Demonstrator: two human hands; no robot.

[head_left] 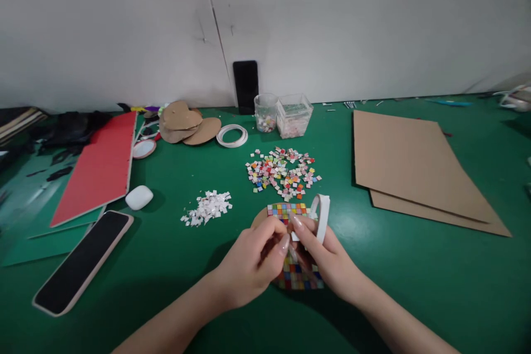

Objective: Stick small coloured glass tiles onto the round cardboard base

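Note:
My right hand [327, 257] grips a white roll of double-sided tape [322, 215], held upright above a round cardboard disc [260, 215] partly covered with small coloured mosaic squares [286, 211]. My left hand [253, 263] is closed in a pinch at the tape's loose end, its fingertips touching those of the right hand. Both hands hover over the disc and hide its middle. A heap of loose coloured squares [284, 172] lies just beyond the disc.
White paper scraps [207, 207] lie left of the disc. A phone [83, 260], white earbud case [139, 197] and red board [99, 168] sit at left. Cardboard sheets [418, 163] lie right. Behind are cardboard discs [186, 121], another tape roll [232, 135] and two clear containers [284, 113].

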